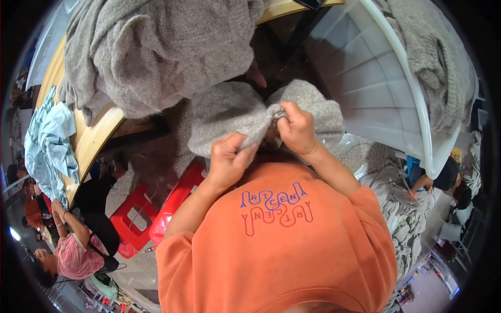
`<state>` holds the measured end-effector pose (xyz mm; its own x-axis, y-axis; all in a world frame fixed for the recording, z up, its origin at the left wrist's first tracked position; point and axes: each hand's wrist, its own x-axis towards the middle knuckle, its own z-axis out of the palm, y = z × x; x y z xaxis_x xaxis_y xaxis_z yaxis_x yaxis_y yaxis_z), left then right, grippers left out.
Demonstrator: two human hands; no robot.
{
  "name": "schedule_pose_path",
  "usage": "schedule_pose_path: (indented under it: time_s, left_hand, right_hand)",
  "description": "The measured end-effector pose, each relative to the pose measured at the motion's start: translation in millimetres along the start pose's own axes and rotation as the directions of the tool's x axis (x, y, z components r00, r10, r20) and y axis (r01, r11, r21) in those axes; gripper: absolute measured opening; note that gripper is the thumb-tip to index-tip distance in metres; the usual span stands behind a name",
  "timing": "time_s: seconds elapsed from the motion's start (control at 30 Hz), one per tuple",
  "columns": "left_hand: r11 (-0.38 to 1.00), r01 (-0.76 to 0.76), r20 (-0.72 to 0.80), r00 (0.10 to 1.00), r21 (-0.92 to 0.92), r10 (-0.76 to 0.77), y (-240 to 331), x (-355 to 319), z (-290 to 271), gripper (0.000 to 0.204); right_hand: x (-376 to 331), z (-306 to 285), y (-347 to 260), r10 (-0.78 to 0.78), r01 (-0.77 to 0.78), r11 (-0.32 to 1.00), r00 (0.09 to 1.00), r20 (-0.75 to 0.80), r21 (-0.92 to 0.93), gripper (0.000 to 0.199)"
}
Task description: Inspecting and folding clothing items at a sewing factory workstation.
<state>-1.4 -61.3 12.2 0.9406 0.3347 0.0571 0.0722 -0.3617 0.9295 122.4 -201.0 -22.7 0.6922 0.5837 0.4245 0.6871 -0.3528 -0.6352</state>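
Observation:
A grey knitted garment (229, 112) hangs in front of my body, spread between my two hands. My left hand (229, 156) is closed on the garment's lower edge, thumb pressed against the fingers. Gathered fabric sits in the closed fingers of my right hand (296, 128), a little higher and to the right. Part of the garment (310, 104) bulges out beyond the right hand. Which part of the garment each hand grips, I cannot tell.
A heap of grey knitwear (156, 52) covers the wooden table (96, 138), with pale blue cloth (55, 138) at its left edge. Right stands a large white plastic bin (360, 78) with knitwear (438, 57) over its rim. Red stools (138, 216) and a person in pink (78, 253) are left.

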Motion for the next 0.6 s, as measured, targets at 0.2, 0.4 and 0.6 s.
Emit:
schedule_pose_path:
  time_s: [0.2,0.4,0.6]
  left_hand:
    - [0.881,0.307,0.061,0.95,-0.361,-0.306,-10,1,-5,0.009]
    - [0.947,0.227,0.001,0.973,-0.23,-0.233,11,5,-4,0.004]
    - [0.844,0.346,0.198,0.937,-0.409,-0.288,7,4,-1,0.003]
  right_hand:
    - [14,-13,-14,-0.089,0.091,0.996,0.979,0.182,-0.003,0.027]
    - [14,-6,-21,-0.203,-0.021,0.854,0.906,0.371,0.519,0.015]
    - [8,-2,-36,-0.158,-0.024,0.835,0.946,0.281,0.55,0.01]
